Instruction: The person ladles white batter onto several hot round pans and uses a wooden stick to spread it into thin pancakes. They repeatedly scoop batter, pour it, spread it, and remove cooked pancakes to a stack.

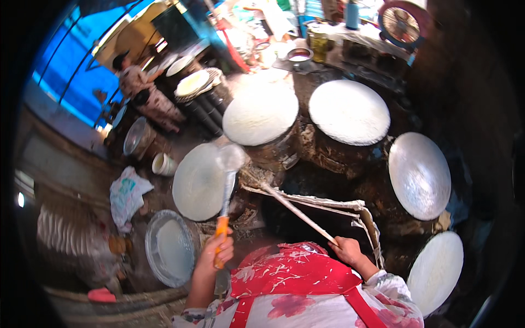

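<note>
My left hand [221, 248] grips the orange handle of a metal ladle [231, 158], its blurred round bowl overlapping the edge of a round griddle [199, 184] coated in thin, translucent white batter. My right hand [348, 251] is closed around one end of a long pale stick [301, 213], which slants up and left to the griddles. Its far tip is hard to make out. Beside my left forearm stands a basin [150, 242] of milky white liquid. Ahead, two griddles, one left [260, 112] and one right [350, 110], carry opaque white layers.
On the right are a shiny bare griddle [420, 176] and a white-coated one [437, 266]. A folded, batter-crusted edge [328, 201] crosses before me. A white bucket [164, 165] and a plastic bag [128, 199] lie left. Further off stand a person [141, 88] and a fan [400, 24].
</note>
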Available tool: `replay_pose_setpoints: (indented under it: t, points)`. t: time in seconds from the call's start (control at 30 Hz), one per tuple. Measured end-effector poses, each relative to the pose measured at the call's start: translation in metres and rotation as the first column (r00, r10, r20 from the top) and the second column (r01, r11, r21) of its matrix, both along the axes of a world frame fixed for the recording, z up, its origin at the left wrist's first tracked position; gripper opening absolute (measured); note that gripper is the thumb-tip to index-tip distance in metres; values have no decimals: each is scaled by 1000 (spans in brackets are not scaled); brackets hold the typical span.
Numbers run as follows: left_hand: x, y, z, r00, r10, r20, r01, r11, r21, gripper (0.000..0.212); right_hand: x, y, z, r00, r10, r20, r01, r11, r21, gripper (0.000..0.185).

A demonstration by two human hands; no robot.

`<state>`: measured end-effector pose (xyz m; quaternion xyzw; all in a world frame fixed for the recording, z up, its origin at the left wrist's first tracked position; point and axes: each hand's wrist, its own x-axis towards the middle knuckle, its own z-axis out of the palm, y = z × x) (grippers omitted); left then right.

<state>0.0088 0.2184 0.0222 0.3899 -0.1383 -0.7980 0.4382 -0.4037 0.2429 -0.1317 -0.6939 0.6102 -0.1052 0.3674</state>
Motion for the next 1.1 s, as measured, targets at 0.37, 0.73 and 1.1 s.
replay_pose_setpoints:
  t: [0.37, 0.73, 1.1]
  points:
    - [207, 160, -107, 637, 559, 532, -712, 691, 126, 28, 88, -53, -12, 844, 459, -277, -503, 857, -112, 24]
    - [413, 145, -301, -456, -322, 829, -232, 943, 239, 37, 227, -35, 10, 822, 493, -284, -538, 836, -106, 30]
    - [319, 212, -243, 832, 554, 26, -487, 707, 512, 33, 429, -44, -54, 777, 619, 115, -628, 752, 201, 36]
